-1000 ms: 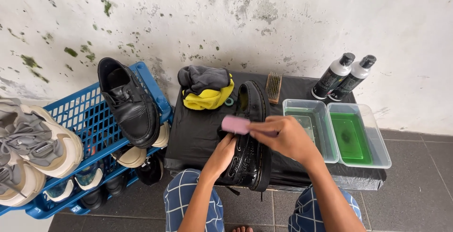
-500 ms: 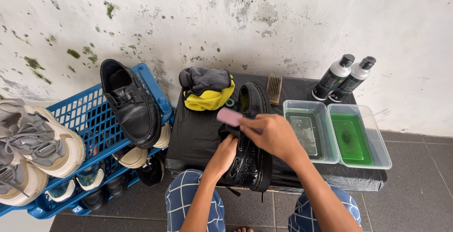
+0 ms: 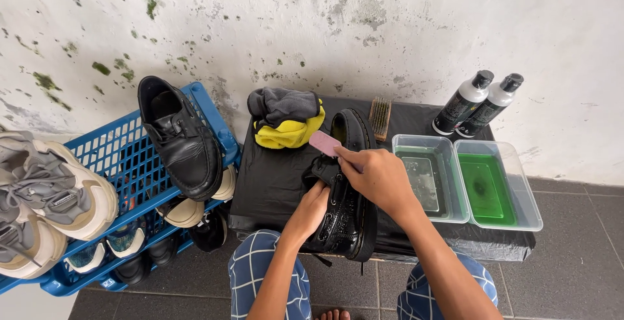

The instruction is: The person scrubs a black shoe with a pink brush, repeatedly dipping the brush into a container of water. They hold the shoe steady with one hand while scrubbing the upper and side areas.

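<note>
Black shoe [image 3: 348,190] | your left hand [image 3: 311,211] grips its side, fingers curled | your right hand [image 3: 377,177] pinches pink brush [image 3: 324,143], now slid slightly toward the laces | scrubbing ongoing

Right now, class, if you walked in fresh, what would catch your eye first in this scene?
At centre, the right hand holds a small pink brush against a glossy black shoe lying on a black-covered table, while the left hand steadies it. To the right sit two clear trays, one with vivid green liquid. On the left, a blue crate carries another black shoe and pale sneakers.
</note>
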